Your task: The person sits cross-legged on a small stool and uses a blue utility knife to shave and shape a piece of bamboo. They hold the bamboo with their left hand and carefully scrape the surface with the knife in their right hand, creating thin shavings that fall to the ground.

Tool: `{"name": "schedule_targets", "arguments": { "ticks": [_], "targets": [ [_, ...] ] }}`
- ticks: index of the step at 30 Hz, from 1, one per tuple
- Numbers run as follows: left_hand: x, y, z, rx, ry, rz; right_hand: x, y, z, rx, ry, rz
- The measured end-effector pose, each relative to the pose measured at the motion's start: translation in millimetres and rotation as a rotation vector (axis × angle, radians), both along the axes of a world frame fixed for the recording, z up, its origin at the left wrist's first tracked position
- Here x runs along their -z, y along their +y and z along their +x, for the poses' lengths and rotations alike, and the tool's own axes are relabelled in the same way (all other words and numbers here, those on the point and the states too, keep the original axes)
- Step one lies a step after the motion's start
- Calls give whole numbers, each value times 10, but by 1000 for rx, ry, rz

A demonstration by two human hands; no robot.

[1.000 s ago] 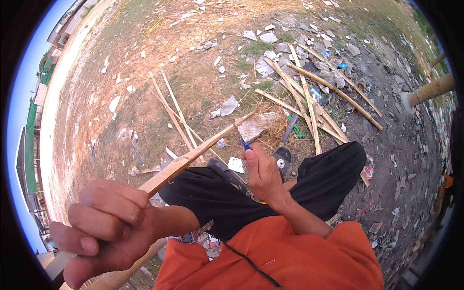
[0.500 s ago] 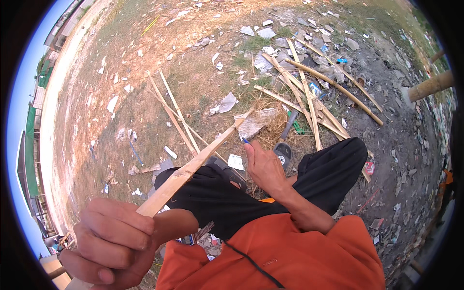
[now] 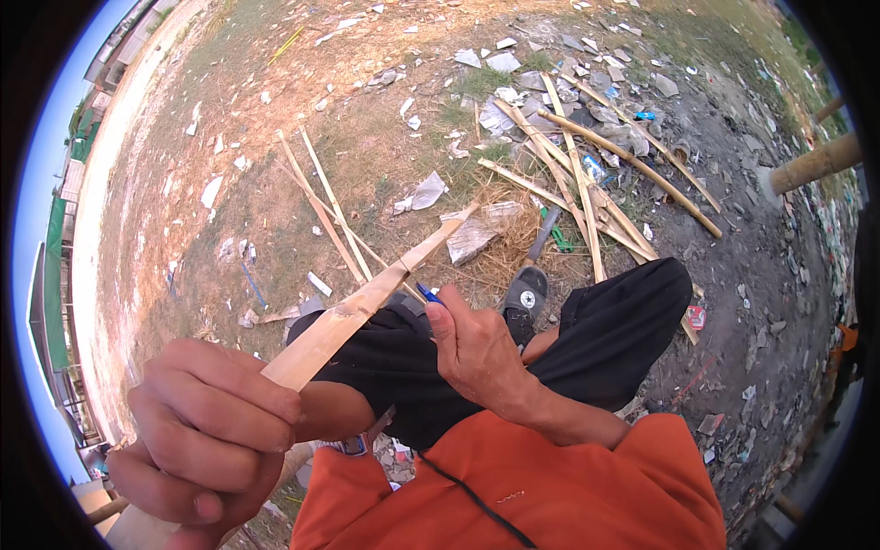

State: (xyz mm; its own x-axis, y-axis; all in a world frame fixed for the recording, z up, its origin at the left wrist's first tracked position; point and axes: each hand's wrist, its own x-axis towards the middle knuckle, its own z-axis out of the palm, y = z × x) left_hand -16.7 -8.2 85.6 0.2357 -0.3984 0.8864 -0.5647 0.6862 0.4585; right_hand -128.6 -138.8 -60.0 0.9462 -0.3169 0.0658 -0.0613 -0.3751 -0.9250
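My left hand (image 3: 206, 435) is closed around the near end of a pale, flat wooden or bamboo strip (image 3: 344, 316). The strip slants up and away to a thin, tapered tip, with a rough notch along its middle. In my right hand (image 3: 481, 344) is a small blue-handled knife (image 3: 428, 293), mostly covered by the fingers. It sits against or very close to the strip's right edge; contact cannot be made out. Both hands are over my lap, above black trousers (image 3: 610, 321).
Several similar strips (image 3: 573, 174) lie crossed ahead to the right, beside a round pole (image 3: 632, 165). More strips (image 3: 325, 206) rest ahead to the left. A grey long-bladed tool (image 3: 544, 235) lies by my shoe (image 3: 525, 298). Litter and broken pieces are scattered over the ground.
My right hand and the knife have moved left and down along the strip, toward my left hand. The left hand keeps its hold, nearly in place.
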Motion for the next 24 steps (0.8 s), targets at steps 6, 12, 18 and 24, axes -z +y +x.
{"name": "schedule_targets", "arguments": {
  "ticks": [6,12,18,24],
  "targets": [
    [76,-61,-7,-56,105,-125,371,-104,87,88,109,-195],
    [67,32,-76,-109,72,-122,325,84,65,112,66,-207],
    [124,-51,-186,-43,26,-100,468,-36,17,112,110,-162],
    [212,71,-354,-72,31,-135,1139,-172,-6,162,159,-268]
  ]
}}
